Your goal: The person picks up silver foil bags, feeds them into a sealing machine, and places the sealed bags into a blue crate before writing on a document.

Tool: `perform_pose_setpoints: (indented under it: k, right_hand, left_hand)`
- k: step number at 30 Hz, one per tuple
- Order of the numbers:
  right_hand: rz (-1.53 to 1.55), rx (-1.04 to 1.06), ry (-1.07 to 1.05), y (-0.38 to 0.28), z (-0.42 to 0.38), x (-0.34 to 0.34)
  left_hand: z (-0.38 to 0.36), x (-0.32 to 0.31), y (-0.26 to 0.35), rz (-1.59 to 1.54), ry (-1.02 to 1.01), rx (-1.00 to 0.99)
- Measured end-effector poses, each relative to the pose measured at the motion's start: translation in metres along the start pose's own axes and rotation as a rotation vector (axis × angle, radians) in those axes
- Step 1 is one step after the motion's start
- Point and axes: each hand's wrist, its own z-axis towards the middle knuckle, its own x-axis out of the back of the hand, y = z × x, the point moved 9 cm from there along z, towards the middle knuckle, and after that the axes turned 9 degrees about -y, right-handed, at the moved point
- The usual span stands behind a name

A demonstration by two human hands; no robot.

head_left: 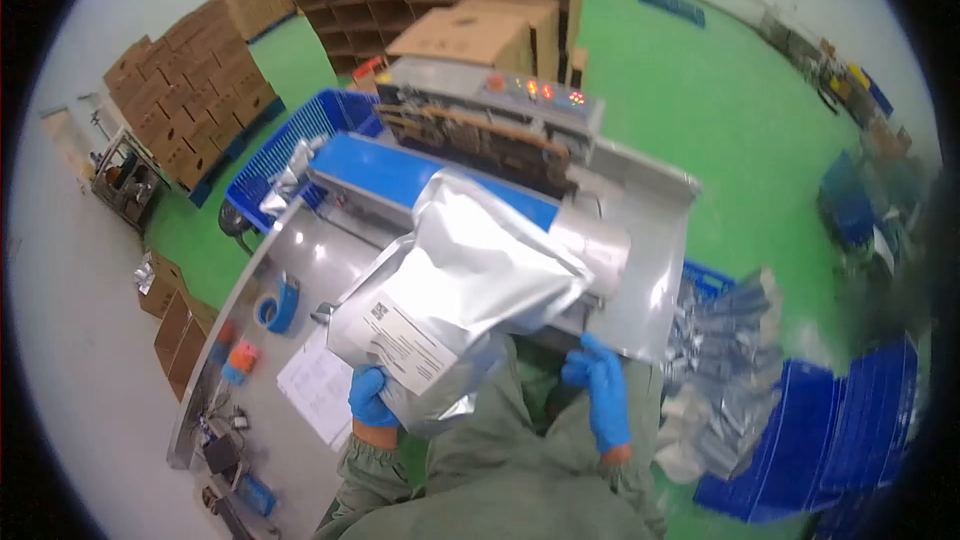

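A large, filled silver foil bag [490, 255] is tilted in front of me, with a white printed label [405, 342] on its lower left part. My left hand [370, 400], in a blue glove, grips the bag's lower left edge beside the label. Apart from the bag, to its lower right, is my right hand [600, 390], also gloved in blue, with fingers spread and nothing visible in them. Behind the bag stands a band sealing machine [480, 120] with lit red displays and a blue conveyor belt [365, 172], partly hidden by the bag.
On the metal table [320, 260] lie paper sheets [318, 388] and a roll of blue tape [278, 308]. A blue basket [290, 140] stands behind it. Many flat foil bags [725, 370] are piled at right, near blue crates [790, 440]. Stacked cartons [190, 90] stand at far left.
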Motion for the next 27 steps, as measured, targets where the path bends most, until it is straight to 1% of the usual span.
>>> perform_pose_setpoints:
  k: [2,3,5,6,7,8,9,10,12,13,14,15,16,17,18,19,20,22,23,24,25,26,27]
  right_hand:
    - [0.042,0.095,0.162,-0.015,-0.013,0.020]
    - [0.049,0.060,0.194,-0.015,-0.018,0.028]
    - [-0.185,0.038,0.393,-0.024,-0.036,0.056]
    - [-0.183,0.012,0.412,-0.016,-0.041,0.059]
    - [-0.314,0.020,0.376,-0.012,-0.041,0.057]
    - [-0.446,0.024,0.333,-0.010,-0.042,0.052]
    - [-0.619,0.088,0.225,-0.023,-0.039,0.033]
    - [-0.789,0.148,0.112,-0.043,-0.038,0.007]
    - [-0.922,0.283,-0.073,-0.100,-0.033,-0.046]
    - [-0.985,0.393,-0.074,-0.133,-0.038,-0.066]
    - [-1.045,0.507,-0.069,-0.153,-0.042,-0.084]
    - [-1.037,0.487,-0.064,-0.146,-0.040,-0.096]
    - [-0.971,0.754,-0.004,-0.157,-0.053,-0.115]
    - [-0.896,1.022,0.065,-0.164,-0.069,-0.132]
    - [-1.058,0.714,-0.262,-0.076,-0.047,-0.161]
    - [-1.181,0.383,-0.585,0.021,-0.041,-0.181]
    - [-1.182,0.380,-0.575,0.028,-0.043,-0.189]
    - [-1.283,0.219,-0.592,0.039,-0.024,-0.187]
    - [-1.267,0.198,-0.591,0.030,-0.032,-0.189]
    - [-1.136,0.358,-0.517,-0.028,-0.042,-0.198]
    - [-1.019,0.537,-0.440,-0.067,-0.047,-0.198]
    - [-1.022,0.536,-0.445,-0.052,-0.044,-0.193]
    - [-1.102,0.450,-0.515,-0.011,-0.041,-0.189]
  left_hand:
    - [-0.036,-0.012,-0.014,0.080,0.016,0.146]
    - [-0.054,-0.002,-0.020,0.088,0.036,0.189]
    - [-0.106,0.061,-0.038,0.458,0.256,0.400]
    - [-0.131,0.100,-0.055,0.503,0.329,0.543]
    - [-0.143,0.095,-0.064,0.511,0.340,0.591]
    - [-0.154,0.095,-0.068,0.492,0.367,0.554]
    - [-0.158,0.096,-0.068,0.474,0.388,0.510]
    - [-0.160,0.097,-0.068,0.481,0.390,0.532]
    - [-0.166,0.094,-0.065,0.492,0.377,0.541]
    - [-0.171,0.096,-0.065,0.497,0.388,0.560]
    - [-0.173,0.096,-0.066,0.451,0.378,0.566]
    - [-0.176,0.096,-0.065,0.407,0.371,0.573]
    - [-0.190,0.115,-0.056,0.777,0.267,0.595]
    - [-0.189,0.110,-0.055,0.787,0.265,0.609]
    - [-0.183,0.102,-0.054,0.630,0.341,0.522]
    - [-0.181,0.099,-0.052,0.469,0.414,0.431]
    - [-0.185,0.105,-0.047,0.581,0.433,0.410]
    - [-0.168,0.090,-0.051,0.506,0.435,0.372]
    - [-0.175,0.087,-0.045,0.458,0.471,0.375]
    - [-0.185,0.089,-0.034,0.479,0.491,0.417]
    - [-0.179,0.087,-0.030,0.776,0.364,0.522]
    - [-0.170,0.085,-0.031,1.062,0.219,0.603]
    - [-0.165,0.082,-0.032,1.343,0.062,0.676]
